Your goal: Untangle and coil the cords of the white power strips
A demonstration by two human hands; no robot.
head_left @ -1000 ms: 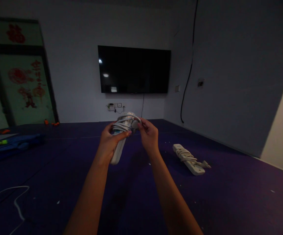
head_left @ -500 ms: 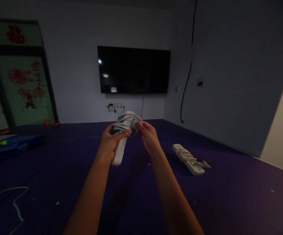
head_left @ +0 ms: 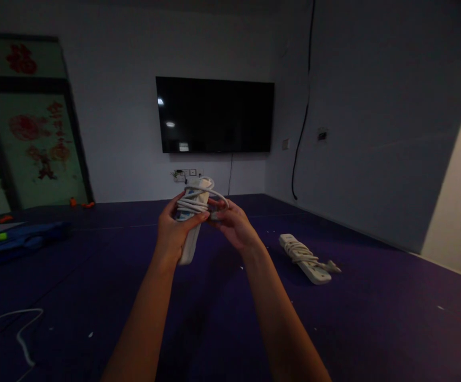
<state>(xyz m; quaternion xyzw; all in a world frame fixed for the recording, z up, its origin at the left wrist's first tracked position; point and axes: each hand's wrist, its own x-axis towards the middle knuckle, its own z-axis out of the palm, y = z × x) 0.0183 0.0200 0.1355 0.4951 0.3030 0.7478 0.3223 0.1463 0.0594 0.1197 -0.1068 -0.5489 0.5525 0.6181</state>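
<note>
A white power strip (head_left: 190, 245) is held up in front of me, tilted, with its own white cord (head_left: 193, 204) wound several times around its upper half. My left hand (head_left: 173, 228) is closed around the strip from the left, thumb across the front over the lower coils. At the strip's right side my right hand (head_left: 233, 223) is closed on the cord's plug end (head_left: 214, 216), which the fingers partly hide. A loop of cord arches from the top of the strip down to that hand.
A second power strip (head_left: 306, 260), wrapped in its cord, lies on the purple floor (head_left: 230, 318) to the right. A loose white cable (head_left: 25, 339) lies at lower left. Dark blue cloth (head_left: 35, 236) is at far left. A television (head_left: 214, 115) hangs on the wall ahead.
My right hand has turned and moved slightly left and down with the plug, its fingers now behind and beside the strip. The held strip has shifted slightly left; the view has moved a little.
</note>
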